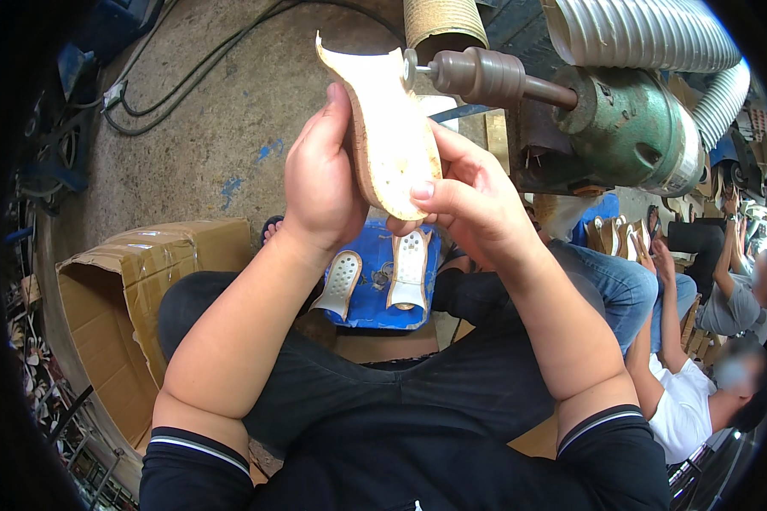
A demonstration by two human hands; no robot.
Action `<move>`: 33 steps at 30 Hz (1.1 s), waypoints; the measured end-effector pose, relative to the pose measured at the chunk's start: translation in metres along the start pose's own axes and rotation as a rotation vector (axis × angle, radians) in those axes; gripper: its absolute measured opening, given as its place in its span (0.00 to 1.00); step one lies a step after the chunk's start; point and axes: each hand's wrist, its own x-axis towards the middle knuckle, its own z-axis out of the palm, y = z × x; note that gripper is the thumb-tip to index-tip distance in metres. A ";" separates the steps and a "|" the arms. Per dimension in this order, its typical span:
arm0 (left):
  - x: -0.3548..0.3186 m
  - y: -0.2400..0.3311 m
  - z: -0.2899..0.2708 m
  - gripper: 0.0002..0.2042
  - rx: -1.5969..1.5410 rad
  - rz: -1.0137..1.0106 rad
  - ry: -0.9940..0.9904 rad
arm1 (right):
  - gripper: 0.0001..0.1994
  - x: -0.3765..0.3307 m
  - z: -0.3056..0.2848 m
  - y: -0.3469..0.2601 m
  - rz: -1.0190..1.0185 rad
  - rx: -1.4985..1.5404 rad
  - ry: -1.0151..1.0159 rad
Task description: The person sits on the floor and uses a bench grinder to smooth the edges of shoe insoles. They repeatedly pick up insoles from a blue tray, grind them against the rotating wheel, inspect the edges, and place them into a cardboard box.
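Head view is showing the left hand (322, 175) and right hand (479, 194) hugging a pale curved piece (390, 128), upper middle of the frame, fingers clamped on its sides, probably holding it steady by the green machine (631, 128) and its little wheel (410, 68). Two holey pieces (408, 274) are lying on a blue stool (371, 312), middle of the frame, maybe for easy reaching.

Forearms (239, 319) forward, fingers (462, 152) bent

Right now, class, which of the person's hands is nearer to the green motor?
Right: the right hand is below and left of the green motor in view; the left hand is farther left.
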 end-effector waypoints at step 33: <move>0.001 -0.013 -0.012 0.27 -0.022 0.003 0.084 | 0.37 0.003 -0.011 0.009 0.092 -0.024 0.023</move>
